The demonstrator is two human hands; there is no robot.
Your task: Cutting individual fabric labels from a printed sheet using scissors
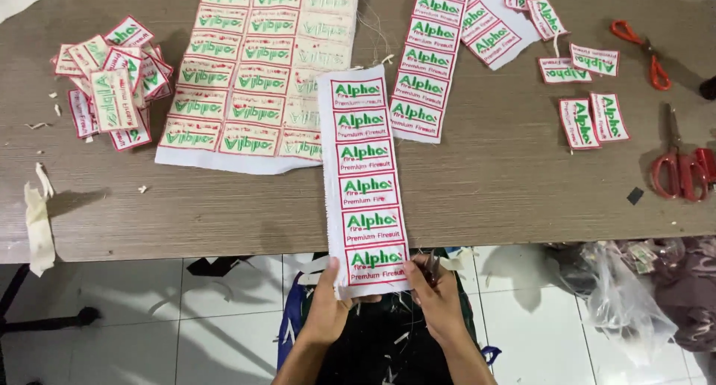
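The strip of embroidered patches (364,184) runs lengthwise straight away from the hands, its near end hanging off the worktop (485,184) edge and its far end lying on the wood ahead. The left hand (326,307) pinches the strip's near left corner. The right hand (435,299) sits at the near right corner, closed around a small dark tool I cannot identify, touching the strip's edge. Both hands are equally near, flanking the last patch.

both hands, left hand (326,304) and right hand (435,299), pinch the near end of a strip of embroidered patches (363,184); red scissors (679,169) lie far right of them.
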